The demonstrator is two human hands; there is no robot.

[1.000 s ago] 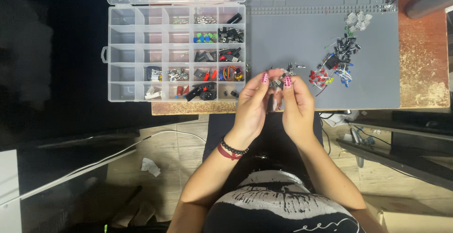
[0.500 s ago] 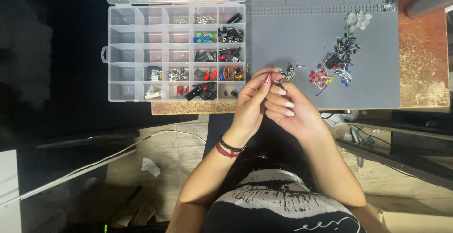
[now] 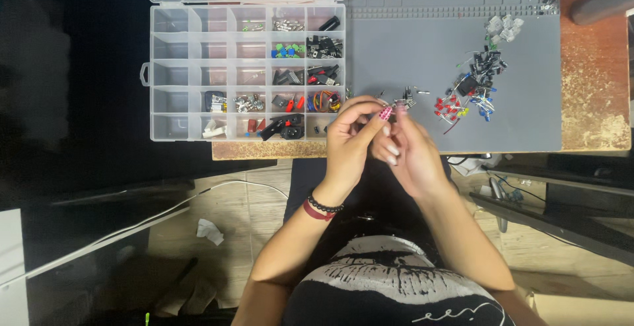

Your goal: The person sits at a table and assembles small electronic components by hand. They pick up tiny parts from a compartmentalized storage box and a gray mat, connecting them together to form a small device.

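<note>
In the head view, both hands meet at the centre of the frame, just over the near edge of the grey mat (image 3: 422,55). The left hand (image 3: 353,138) has its fingers curled in a pinching grip, thumb and forefinger closed on a tiny part (image 3: 396,109). That part is mostly hidden behind the fingertips, too small to name. The right hand (image 3: 409,151) touches the left from the other side; its fingers bend toward the same spot, but whether its grip holds the part or only steadies it cannot be told.

A few loose small parts (image 3: 406,95) lie on the mat just above the hands. A heap of red, blue and black parts (image 3: 472,91) sits right of centre. The clear compartment box (image 3: 191,68) stands at upper left, its lid cut off by the top edge. The wooden bench (image 3: 594,101) shows at right.
</note>
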